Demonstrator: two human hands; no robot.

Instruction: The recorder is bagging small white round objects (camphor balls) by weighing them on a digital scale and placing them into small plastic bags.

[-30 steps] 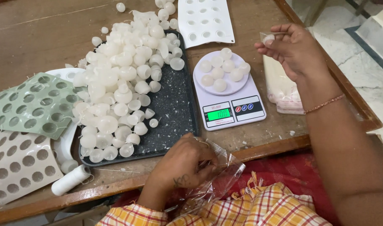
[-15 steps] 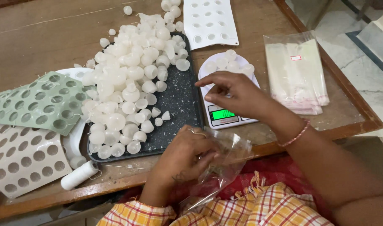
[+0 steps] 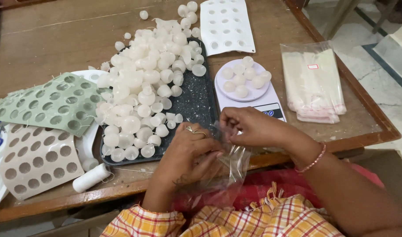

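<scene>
My left hand [image 3: 190, 151] and my right hand [image 3: 249, 127] both grip the mouth of a small clear plastic bag [image 3: 234, 164] at the table's front edge, fingers pinched on its rim. Just beyond them a white kitchen scale [image 3: 258, 98] carries several white round pieces [image 3: 240, 79] on its platform. A dark tray [image 3: 196, 103] to the left is heaped with many white, translucent round pieces [image 3: 144, 87].
A stack of clear bags [image 3: 313, 81] lies at the right. A white mould sheet [image 3: 225, 24] lies at the back; green [image 3: 47, 105] and beige [image 3: 34, 160] mould sheets lie at the left. A white thread spool [image 3: 91, 177] rests near the front edge.
My right hand came from the right side of the table, passed over the scale, and now meets my left hand at the bag's mouth.
</scene>
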